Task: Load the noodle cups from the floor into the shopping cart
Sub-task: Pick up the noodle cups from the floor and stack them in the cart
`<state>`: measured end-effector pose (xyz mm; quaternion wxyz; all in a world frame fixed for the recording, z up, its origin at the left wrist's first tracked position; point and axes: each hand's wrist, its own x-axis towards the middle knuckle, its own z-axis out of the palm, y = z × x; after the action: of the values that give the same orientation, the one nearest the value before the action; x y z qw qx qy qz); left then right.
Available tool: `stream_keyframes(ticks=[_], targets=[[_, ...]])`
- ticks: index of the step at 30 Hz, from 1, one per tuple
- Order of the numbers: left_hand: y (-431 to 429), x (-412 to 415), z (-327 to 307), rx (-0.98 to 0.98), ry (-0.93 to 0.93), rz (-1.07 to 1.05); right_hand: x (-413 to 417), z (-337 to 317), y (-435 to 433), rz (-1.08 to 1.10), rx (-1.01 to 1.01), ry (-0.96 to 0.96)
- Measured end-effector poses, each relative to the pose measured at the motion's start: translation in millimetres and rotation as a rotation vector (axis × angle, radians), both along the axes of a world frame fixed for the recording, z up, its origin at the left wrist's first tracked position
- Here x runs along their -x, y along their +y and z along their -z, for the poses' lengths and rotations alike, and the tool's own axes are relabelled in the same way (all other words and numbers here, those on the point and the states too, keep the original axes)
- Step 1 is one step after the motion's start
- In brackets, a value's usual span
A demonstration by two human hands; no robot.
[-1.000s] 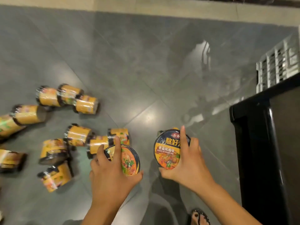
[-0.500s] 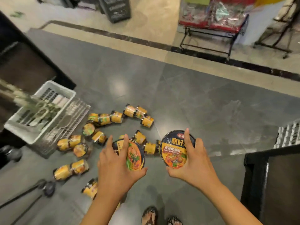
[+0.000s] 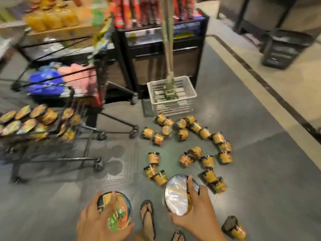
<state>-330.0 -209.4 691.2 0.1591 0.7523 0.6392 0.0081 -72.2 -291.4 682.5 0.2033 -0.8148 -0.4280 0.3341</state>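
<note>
My left fingers (image 3: 112,201) and right fingers (image 3: 190,186) each clutch a noodle cup (image 3: 121,216); I've turned, bringing the cart (image 3: 72,100) up-left of them for loading.

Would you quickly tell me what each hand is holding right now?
Left hand: grips the orange-lidded noodle cup.
Right hand: grips the shiny-lidded noodle cup.

Single wide head view, pitched forward-down; left hand (image 3: 97,221) and right hand (image 3: 196,213) close under lens, shopping cart (image 3: 52,159) beyond left hand.
</note>
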Motion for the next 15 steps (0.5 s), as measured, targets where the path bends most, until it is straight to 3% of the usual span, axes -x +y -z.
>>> stream_keyframes(ticks=[3, 7, 11, 15], targets=[[0, 45, -6, 0.014, 0.04, -0.233, 25, -7, 27, -0.173, -0.015, 0.006], [12, 85, -15, -0.091, -0.101, -0.434, 63, -27, 80, -0.356, 0.021, -0.049], [42, 121, -31, -0.041, -0.197, -0.506, 114, -40, 140, -0.475, 0.041, -0.065], [91, 185, -38, -0.116, -0.226, -0.542, 178, -46, 202, -0.505, 0.016, -0.067]])
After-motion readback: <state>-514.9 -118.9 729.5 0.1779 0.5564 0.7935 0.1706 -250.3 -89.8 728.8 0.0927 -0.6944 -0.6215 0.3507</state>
